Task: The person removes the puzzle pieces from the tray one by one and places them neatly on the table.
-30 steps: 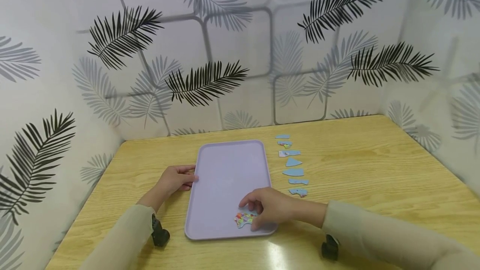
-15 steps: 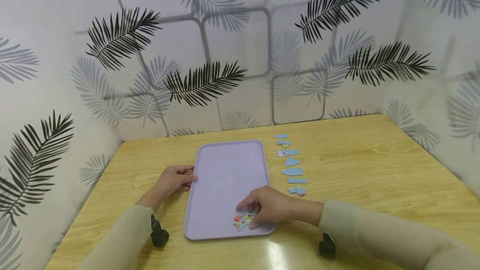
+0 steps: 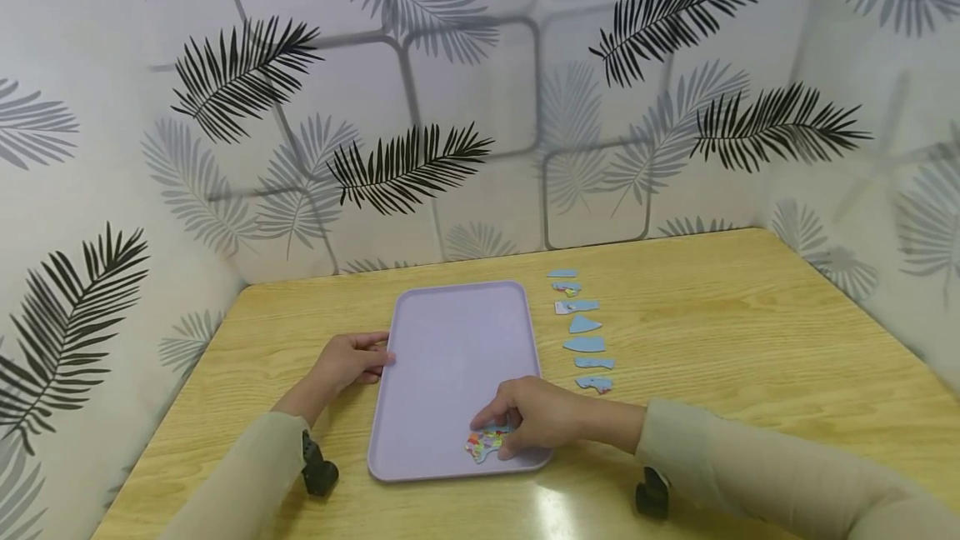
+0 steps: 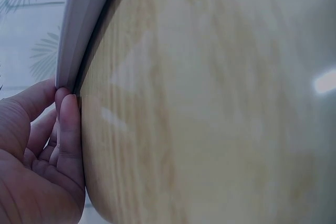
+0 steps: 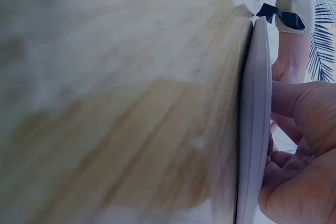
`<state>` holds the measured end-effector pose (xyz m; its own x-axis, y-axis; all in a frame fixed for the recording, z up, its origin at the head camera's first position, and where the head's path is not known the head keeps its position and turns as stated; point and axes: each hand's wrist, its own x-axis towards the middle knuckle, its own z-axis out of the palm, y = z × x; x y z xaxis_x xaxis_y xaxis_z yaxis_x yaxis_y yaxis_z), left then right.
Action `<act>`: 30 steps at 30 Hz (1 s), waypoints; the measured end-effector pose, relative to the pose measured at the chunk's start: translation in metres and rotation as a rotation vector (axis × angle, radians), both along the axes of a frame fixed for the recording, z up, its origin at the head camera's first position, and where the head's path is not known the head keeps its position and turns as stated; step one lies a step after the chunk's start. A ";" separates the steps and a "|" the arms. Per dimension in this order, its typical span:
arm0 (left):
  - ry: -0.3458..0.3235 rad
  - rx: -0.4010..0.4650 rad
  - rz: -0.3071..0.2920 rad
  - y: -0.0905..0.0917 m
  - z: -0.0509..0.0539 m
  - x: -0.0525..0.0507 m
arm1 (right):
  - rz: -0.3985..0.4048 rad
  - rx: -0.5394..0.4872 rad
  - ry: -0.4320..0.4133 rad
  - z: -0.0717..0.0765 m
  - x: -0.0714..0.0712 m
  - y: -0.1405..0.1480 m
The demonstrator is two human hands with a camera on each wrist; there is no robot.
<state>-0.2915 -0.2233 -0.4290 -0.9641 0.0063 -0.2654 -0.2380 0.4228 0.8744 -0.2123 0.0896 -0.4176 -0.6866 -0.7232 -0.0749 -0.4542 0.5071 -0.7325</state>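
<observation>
A pale lilac tray (image 3: 457,357) lies on the wooden table. My left hand (image 3: 347,361) holds its left edge, the thumb over the rim; in the left wrist view the fingers (image 4: 69,124) bunch against the tray's side. Over the tray's near right corner, my right hand (image 3: 536,413) pinches a multicoloured jigsaw piece (image 3: 483,442) with a blue edge between thumb and forefinger. The piece is low over or on the tray; contact is hard to tell. Part of it is hidden under the hand. The right wrist view shows the tray rim (image 5: 257,114) but not the piece.
Several light blue jigsaw pieces (image 3: 585,344) lie in a column right of the tray, some with coloured patches. The wooden table (image 3: 720,323) meets leaf-patterned walls (image 3: 510,190) at the back and sides. A black wrist camera (image 3: 318,467) sits under the left cuff.
My right hand has shifted very slightly with the jigsaw piece, its forefinger lower over the piece's blue edge. The left hand and the tray stay where they were.
</observation>
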 end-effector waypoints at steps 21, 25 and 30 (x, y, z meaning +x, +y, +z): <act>0.011 0.010 -0.012 0.000 0.000 0.001 | 0.018 0.012 0.056 0.000 0.001 0.000; 0.010 0.005 -0.012 0.001 0.000 0.002 | 0.030 0.017 0.046 0.000 0.001 0.001; 0.008 0.000 -0.010 0.001 0.001 0.001 | 0.059 0.038 0.061 0.000 0.000 0.001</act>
